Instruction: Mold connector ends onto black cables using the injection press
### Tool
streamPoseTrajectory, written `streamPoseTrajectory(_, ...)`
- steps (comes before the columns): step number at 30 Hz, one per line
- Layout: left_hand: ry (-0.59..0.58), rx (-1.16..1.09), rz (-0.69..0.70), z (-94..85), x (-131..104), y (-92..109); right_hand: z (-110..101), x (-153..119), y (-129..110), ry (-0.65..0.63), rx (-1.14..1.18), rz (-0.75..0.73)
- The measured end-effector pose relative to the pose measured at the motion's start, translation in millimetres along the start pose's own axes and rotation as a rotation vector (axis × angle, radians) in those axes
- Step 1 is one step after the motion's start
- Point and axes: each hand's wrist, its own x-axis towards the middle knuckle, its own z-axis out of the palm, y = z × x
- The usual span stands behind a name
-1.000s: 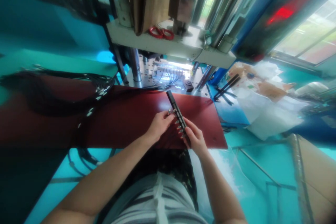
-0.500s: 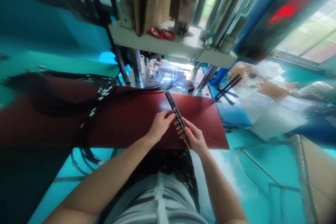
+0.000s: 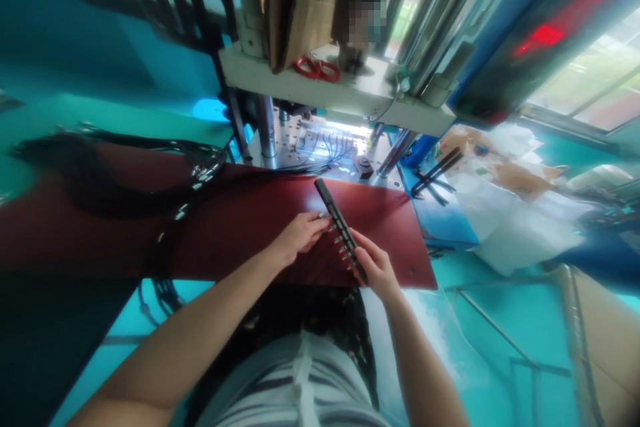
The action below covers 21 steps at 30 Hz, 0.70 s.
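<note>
Cables (image 3: 205, 163), black and glossy, loop over the left of the board (image 3: 265, 213), thin ones running back onto the press's steel base (image 3: 345, 163). Board: smooth, red-brown, flat, round-cornered. Press (image 3: 280, 83) stands right behind it: pale crossplate, shiny round posts (image 3: 267, 127). Red-handled scissors (image 3: 327, 71) and upright cardboard (image 3: 313, 10) sit on the crossplate. Right side: black strips (image 3: 439, 170) on a blue ledge (image 3: 445, 220), crumpled translucent plastic (image 3: 515, 227) beside them. Box (image 3: 613, 333), tan cardboard, lower right, contents hidden. Bar (image 3: 339, 225), dark, slim, straight, small metal pieces along its left edge, is over the board's right half, slanted, far end toward press; contact with board unclear. Right hand (image 3: 375, 263) grips its near end, thumb and fingers closed around it. Left hand (image 3: 301, 232) at bar's left edge, fingers curled, thumb and forefinger close together; can't tell if pinching a piece.
</note>
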Motion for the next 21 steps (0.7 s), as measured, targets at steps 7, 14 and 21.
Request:
streamPoseTrajectory(7,0.029,-0.035,-0.012,-2.3,-0.1,-0.4,-0.5,-0.1,0.5,-0.009,-0.01,0.008)
streamPoseTrajectory(14,0.092,0.003,0.015,1.0,-1.0,1.8,1.9,1.2,-1.1,-0.058,-0.087,-0.01)
streamPoseTrajectory(21,0.058,0.092,0.16,-18.1,-0.3,2.1,1.7,2.6,2.1,-0.035,-0.051,0.003)
